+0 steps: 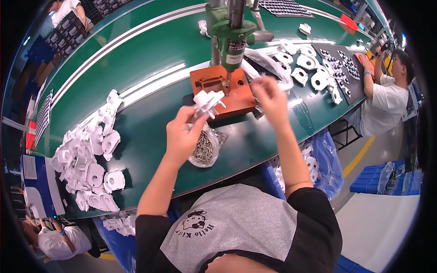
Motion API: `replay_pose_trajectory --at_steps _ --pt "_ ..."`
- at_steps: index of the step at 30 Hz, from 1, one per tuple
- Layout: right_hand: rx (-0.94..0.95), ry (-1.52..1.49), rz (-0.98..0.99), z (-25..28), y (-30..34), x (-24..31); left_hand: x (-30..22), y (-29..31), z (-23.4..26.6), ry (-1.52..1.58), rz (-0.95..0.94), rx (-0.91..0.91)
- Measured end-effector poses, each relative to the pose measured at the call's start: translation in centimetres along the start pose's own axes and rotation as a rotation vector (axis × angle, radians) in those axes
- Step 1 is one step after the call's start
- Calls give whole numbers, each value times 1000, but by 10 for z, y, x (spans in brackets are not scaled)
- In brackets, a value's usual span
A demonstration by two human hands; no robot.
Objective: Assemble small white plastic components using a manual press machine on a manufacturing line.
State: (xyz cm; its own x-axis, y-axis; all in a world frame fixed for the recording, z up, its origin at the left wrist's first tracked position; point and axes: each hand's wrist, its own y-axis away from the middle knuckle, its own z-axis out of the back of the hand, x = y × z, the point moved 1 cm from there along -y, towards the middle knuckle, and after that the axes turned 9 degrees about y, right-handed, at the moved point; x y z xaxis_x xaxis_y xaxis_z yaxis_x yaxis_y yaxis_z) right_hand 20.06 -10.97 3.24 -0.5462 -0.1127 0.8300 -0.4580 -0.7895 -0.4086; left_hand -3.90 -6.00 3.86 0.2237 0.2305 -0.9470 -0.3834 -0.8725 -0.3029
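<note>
My left hand is closed on a white plastic part with short posts sticking out, held tilted in front of the orange base of a green bench press. To the right of that base, my right hand is raised with its fingers curled together. It is slightly blurred, and whatever it may hold cannot be made out. Below my left hand, an open clear bag of small metal screws or pins rests on the green table. On the orange base sits a small brown fixture beneath the press.
White plastic parts are heaped at the left, with several more lying right of the press. Blue lined bins stand below the table edge. A co-worker sits at the right beside a dark tray.
</note>
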Motion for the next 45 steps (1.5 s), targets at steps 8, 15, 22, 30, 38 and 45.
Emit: replay_pose_trajectory --at_steps 8,15,22,30,38,45 --pt "78 1128 -177 25 -93 -124 37 -60 -38 -1038 -656 216" --pt "33 915 -165 38 -95 -144 56 -66 -42 -1095 -669 198" --pt "-89 481 -62 32 -82 -112 60 -66 -35 -908 -530 274" --pt "185 83 -25 -15 -61 -40 66 -63 -31 -922 -458 296" --pt "206 308 431 -43 -45 -31 60 -61 -21 -846 -407 418" --pt "294 515 656 -38 -29 -12 64 -67 -18 -823 -564 327"
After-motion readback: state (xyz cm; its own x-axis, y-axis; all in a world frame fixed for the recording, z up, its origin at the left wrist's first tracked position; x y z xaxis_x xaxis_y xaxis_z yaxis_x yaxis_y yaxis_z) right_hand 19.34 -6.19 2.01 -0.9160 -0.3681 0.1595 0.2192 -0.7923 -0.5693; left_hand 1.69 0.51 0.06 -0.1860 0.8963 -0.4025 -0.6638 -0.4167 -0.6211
